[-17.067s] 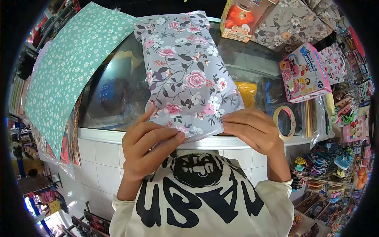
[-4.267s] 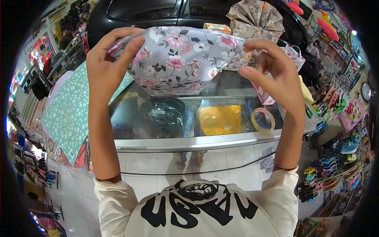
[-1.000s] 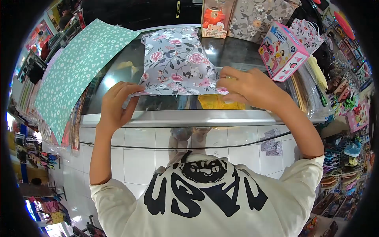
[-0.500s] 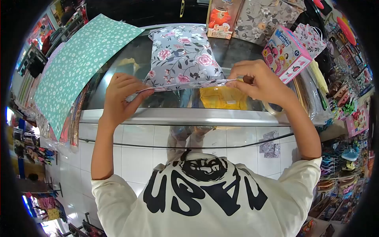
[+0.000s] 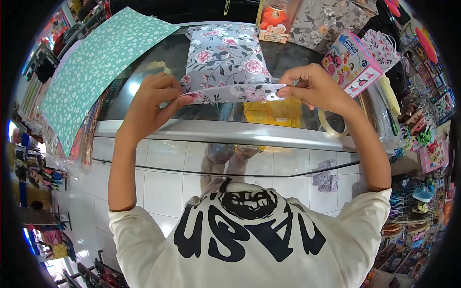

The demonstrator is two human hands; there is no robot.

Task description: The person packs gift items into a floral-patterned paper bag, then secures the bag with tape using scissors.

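Observation:
A grey-blue package in pink-rose floral paper lies on the dark glass counter. The paper's near end sticks out toward me as a flat flap with a straight fold. My left hand pinches the flap's left corner between thumb and fingers. At the right corner, my right hand pinches the same flap between thumb and index finger. Some of the fingers of both hands are curled and partly hidden.
Green daisy-patterned paper lies at the left. A roll of tape is near the right forearm. Behind it stand a pink toy box and an orange toy package. Something yellow shows beneath the glass.
The narrow flap edge now shows as a wider band facing up, still pinched at both ends. The view has shifted slightly, with the counter edge higher in the picture.

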